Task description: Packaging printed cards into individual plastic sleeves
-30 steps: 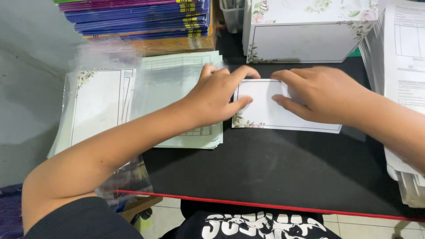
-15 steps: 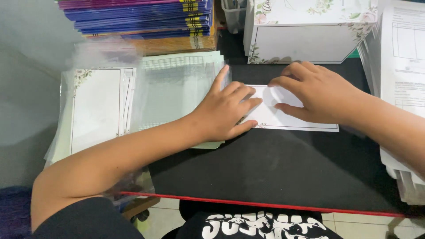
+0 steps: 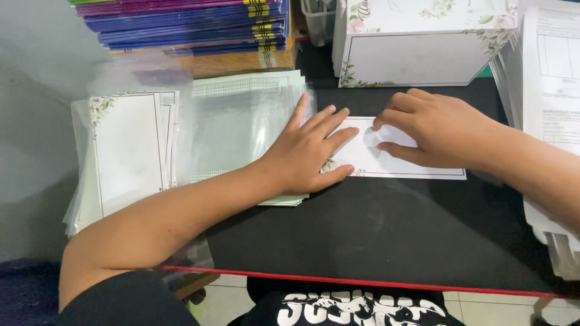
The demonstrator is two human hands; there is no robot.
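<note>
Even, soft light from overhead, fairly bright; the black surface point(image 3: 386, 235) shows only faint shadows under the arms; pale glare washes over the clear plastic sleeves point(image 3: 241, 121); focus is sharp at centre; the upper left corner is hazy and slightly blurred.

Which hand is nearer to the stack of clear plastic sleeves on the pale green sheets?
Left. The left hand lies partly on the sleeve stack, fingers reaching onto the white card. The right hand presses the card, apart from the sleeves.

Black table point(image 3: 374, 241), red front edge: white card point(image 3: 411, 164), sleeve stacks point(image 3: 241, 121), floral box point(image 3: 417, 57), paper pile point(image 3: 550, 78).
</note>
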